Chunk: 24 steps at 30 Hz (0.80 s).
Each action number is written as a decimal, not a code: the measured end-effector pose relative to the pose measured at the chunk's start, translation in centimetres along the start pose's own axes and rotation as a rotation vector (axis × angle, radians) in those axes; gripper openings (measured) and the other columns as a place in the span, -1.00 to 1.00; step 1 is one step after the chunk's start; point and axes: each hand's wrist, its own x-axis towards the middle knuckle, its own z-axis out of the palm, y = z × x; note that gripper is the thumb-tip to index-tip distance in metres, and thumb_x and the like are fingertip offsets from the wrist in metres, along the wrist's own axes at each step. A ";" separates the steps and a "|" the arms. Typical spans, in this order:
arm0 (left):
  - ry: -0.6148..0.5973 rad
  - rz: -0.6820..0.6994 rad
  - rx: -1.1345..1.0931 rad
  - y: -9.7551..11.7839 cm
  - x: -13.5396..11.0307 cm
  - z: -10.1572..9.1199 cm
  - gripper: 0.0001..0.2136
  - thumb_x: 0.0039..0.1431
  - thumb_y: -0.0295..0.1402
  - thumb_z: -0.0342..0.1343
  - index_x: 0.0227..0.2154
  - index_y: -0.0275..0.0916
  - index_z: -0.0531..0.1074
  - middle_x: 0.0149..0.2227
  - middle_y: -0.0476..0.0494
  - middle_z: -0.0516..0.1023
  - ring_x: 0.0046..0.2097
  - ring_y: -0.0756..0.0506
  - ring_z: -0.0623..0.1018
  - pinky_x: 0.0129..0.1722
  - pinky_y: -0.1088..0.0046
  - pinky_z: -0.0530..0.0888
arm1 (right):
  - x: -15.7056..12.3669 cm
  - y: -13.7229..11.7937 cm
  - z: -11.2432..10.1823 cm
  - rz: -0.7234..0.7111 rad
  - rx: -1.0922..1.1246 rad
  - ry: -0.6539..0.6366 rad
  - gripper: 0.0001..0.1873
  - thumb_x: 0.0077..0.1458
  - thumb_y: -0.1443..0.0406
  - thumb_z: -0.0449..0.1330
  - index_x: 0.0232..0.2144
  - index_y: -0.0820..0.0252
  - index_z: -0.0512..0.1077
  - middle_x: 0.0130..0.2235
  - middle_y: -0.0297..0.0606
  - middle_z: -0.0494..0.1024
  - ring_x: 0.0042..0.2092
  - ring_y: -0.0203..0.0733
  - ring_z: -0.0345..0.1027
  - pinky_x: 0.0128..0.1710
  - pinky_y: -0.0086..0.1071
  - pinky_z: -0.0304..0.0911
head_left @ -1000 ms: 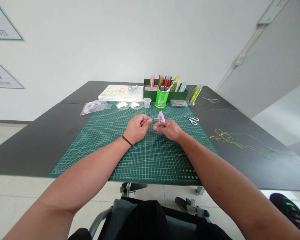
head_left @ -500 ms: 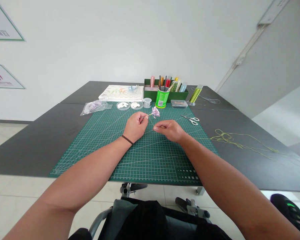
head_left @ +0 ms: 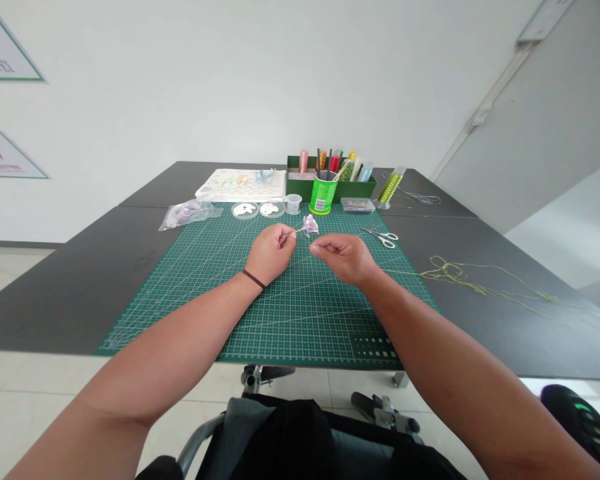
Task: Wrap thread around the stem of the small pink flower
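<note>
My left grip (head_left: 271, 254) was pinched shut on the thin stem (head_left: 291, 233) of a lilac flower (head_left: 310, 225), which ran rightward to the bloom just beyond my right grip (head_left: 341, 257), pinched too, on what I couldn't tell.

The left hand (head_left: 270, 253) pinches the thin stem (head_left: 289, 234) of a small lilac flower (head_left: 310, 225), and the flower points away from the person. The right hand (head_left: 343, 259) is just beside the flower, with its fingertips closed together; I cannot see if they hold something. Both hands are above a green cutting mat (head_left: 300, 313) on a dark worktop (head_left: 80, 300). Scissors (head_left: 383, 238) lie on the mat to the right. Farther ahead stand a green cup (head_left: 323, 193) with tools and a green box (head_left: 300, 187) with tubes. Yellow-green thread (head_left: 460, 273) lies on the worktop at the right.
</note>
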 end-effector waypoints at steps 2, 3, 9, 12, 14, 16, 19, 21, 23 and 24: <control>-0.017 0.011 0.025 0.0 0.0 0.0 -0.88 0.21 -0.38 0.05 -0.41 -0.24 0.42 -0.46 -0.01 0.47 -0.38 -0.01 0.43 -0.31 0.43 0.35 | -0.1 -0.2 0.0 -0.033 -0.059 0.022 -0.72 0.13 0.13 0.11 -0.44 0.16 0.52 -0.52 -0.34 0.46 -0.45 -0.29 0.26 -0.41 -0.41 0.14; -0.030 0.019 0.039 0.0 0.0 0.1 -0.88 0.21 -0.38 0.05 -0.41 -0.24 0.42 -0.46 -0.01 0.47 -0.37 -0.01 0.43 -0.31 0.43 0.35 | -0.1 -0.2 0.0 -0.054 -0.088 0.033 -0.72 0.14 0.14 0.11 -0.43 0.15 0.52 -0.50 -0.33 0.49 -0.44 -0.29 0.28 -0.39 -0.40 0.15; -0.124 0.088 0.098 -0.2 -0.1 0.2 -0.88 0.21 -0.38 0.05 -0.42 -0.25 0.42 -0.47 -0.02 0.44 -0.35 -0.03 0.43 -0.31 0.43 0.34 | -0.2 0.1 -0.3 -0.140 -0.227 0.086 -0.70 0.19 0.14 0.06 -0.38 0.11 0.53 -0.39 -0.27 0.57 -0.35 -0.20 0.37 -0.29 -0.34 0.21; -0.174 0.123 0.107 -0.1 -0.2 0.1 -0.88 0.21 -0.38 0.04 -0.42 -0.25 0.42 -0.46 -0.03 0.44 -0.34 -0.03 0.43 -0.31 0.43 0.35 | 0.0 0.2 -0.6 -0.138 -0.248 0.121 -0.70 0.20 0.13 0.06 -0.38 0.11 0.53 -0.34 -0.24 0.59 -0.29 -0.17 0.40 -0.23 -0.31 0.23; -0.205 0.130 0.100 0.0 -0.2 0.1 -0.89 0.20 -0.40 0.05 -0.42 -0.24 0.42 -0.44 -0.03 0.46 -0.34 -0.03 0.43 -0.30 0.43 0.35 | 0.1 0.2 -0.7 -0.128 -0.247 0.145 -0.72 0.20 0.15 0.07 -0.38 0.10 0.53 -0.33 -0.24 0.59 -0.27 -0.16 0.40 -0.21 -0.30 0.23; -0.240 0.131 0.087 0.0 -0.3 0.0 -0.90 0.19 -0.41 0.05 -0.42 -0.24 0.43 -0.43 -0.03 0.47 -0.34 -0.03 0.44 -0.30 0.43 0.36 | 0.3 0.2 -0.8 -0.109 -0.241 0.165 -0.74 0.19 0.17 0.08 -0.39 0.09 0.53 -0.33 -0.25 0.59 -0.26 -0.15 0.40 -0.19 -0.29 0.23; -0.299 0.134 0.080 0.1 -0.3 -0.1 -0.90 0.19 -0.40 0.05 -0.41 -0.24 0.43 -0.45 -0.03 0.46 -0.36 -0.03 0.44 -0.31 0.42 0.37 | 0.4 0.3 -0.8 -0.093 -0.230 0.187 -0.76 0.17 0.18 0.10 -0.40 0.09 0.54 -0.35 -0.25 0.59 -0.28 -0.15 0.40 -0.21 -0.29 0.23; -0.326 0.141 0.082 0.1 -0.3 -0.1 -0.90 0.18 -0.40 0.05 -0.42 -0.23 0.43 -0.46 -0.02 0.46 -0.36 -0.03 0.44 -0.32 0.41 0.37 | 0.5 0.5 -0.8 -0.078 -0.230 0.198 -0.76 0.16 0.18 0.11 -0.40 0.09 0.54 -0.36 -0.25 0.58 -0.30 -0.16 0.40 -0.23 -0.29 0.22; -0.346 0.157 0.080 0.1 -0.3 0.0 -0.90 0.17 -0.41 0.06 -0.43 -0.23 0.43 -0.46 -0.02 0.46 -0.36 -0.04 0.45 -0.31 0.41 0.38 | 0.6 0.6 -0.8 -0.051 -0.237 0.211 -0.76 0.15 0.16 0.12 -0.41 0.09 0.55 -0.38 -0.26 0.58 -0.32 -0.17 0.38 -0.26 -0.30 0.21; -0.354 0.166 0.078 0.1 -0.3 0.0 -0.90 0.17 -0.41 0.06 -0.43 -0.23 0.43 -0.46 -0.02 0.46 -0.35 -0.04 0.45 -0.31 0.41 0.38 | 0.6 0.7 -0.8 -0.036 -0.238 0.218 -0.76 0.15 0.16 0.12 -0.41 0.10 0.55 -0.40 -0.27 0.57 -0.33 -0.18 0.38 -0.27 -0.30 0.21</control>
